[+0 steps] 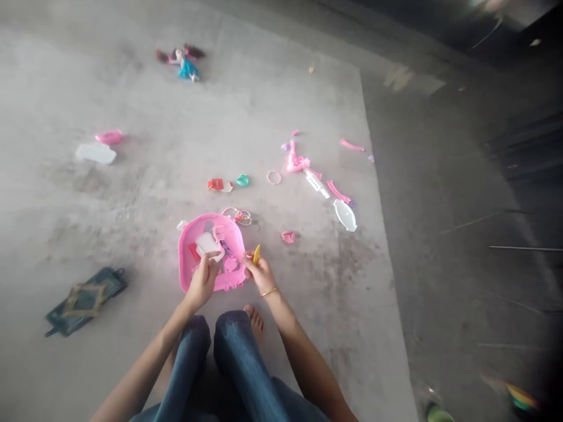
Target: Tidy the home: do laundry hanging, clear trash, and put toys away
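Note:
A pink plastic tray-like case [182, 258] lies on the floor in front of my knees. Inside it are a pink toy comb [219, 233], a whitish flat piece [204, 241], a red piece [194, 252] and a pink heart-shaped piece [231, 264]. My left hand [204, 280] reaches over the near part of the case, index finger stretched out by the whitish piece; whether it touches it is unclear. At the right rim, my right hand [260, 274] is closed around a small yellow piece [257, 254], which points up from the fingers.
Bead bracelets [243, 217] lie beyond the case. Farther off are a pink toy hair dryer [297, 163], a white oval piece [345, 215], a red piece [215, 184] and a doll [187, 63]. A dark flat object [85, 300] is left; the floor slab's edge [387, 246] runs along the right.

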### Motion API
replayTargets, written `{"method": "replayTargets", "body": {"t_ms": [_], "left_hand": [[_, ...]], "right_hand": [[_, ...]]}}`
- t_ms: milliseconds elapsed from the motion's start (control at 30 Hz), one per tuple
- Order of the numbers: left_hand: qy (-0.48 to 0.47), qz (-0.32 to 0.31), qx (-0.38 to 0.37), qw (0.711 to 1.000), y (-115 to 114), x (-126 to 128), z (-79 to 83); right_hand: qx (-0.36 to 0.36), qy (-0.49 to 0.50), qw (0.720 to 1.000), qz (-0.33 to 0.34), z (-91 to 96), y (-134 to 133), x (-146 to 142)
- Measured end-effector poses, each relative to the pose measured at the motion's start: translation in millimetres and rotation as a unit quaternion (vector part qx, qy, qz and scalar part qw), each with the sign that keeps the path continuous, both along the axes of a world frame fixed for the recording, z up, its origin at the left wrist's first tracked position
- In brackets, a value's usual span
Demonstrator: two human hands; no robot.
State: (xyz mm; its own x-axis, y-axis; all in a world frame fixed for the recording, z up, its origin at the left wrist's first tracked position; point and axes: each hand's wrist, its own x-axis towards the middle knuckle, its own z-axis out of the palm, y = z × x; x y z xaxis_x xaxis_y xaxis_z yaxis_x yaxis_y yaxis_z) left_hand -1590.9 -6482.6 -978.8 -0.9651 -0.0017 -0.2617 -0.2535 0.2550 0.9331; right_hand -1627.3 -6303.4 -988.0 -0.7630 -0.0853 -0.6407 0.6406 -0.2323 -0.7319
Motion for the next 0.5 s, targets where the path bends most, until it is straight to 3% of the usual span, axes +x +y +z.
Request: {"method": "replayTargets", "body": {"t_ms": [100, 233, 367, 500], "left_hand": [[0.032, -0.013, -0.015, 0.999, -3.1, -4.6, -5.8], [0.082, -0.044, -0.106, 0.99, -25.6, -36.8, -8.1], [0.083, -0.118, -0.244, 0.959, -35.3, -113.4, 5.6], [0.069, -0.285, -0.343, 0.892, 7.4, -201.5, 9.2]], "right_hand": [[0.011, 0.028, 0.999, 0.012, -5.8, -0.4, -6.0], [0.037, 0.043, 0.997, -0.053, -16.4, 12.5, -37.2], [0.074, 0.06, 0.989, -0.109, -25.1, 40.2, -108.7], [0.167, 0.108, 0.975, -0.104, -33.6, 62.9, -199.5]]}}
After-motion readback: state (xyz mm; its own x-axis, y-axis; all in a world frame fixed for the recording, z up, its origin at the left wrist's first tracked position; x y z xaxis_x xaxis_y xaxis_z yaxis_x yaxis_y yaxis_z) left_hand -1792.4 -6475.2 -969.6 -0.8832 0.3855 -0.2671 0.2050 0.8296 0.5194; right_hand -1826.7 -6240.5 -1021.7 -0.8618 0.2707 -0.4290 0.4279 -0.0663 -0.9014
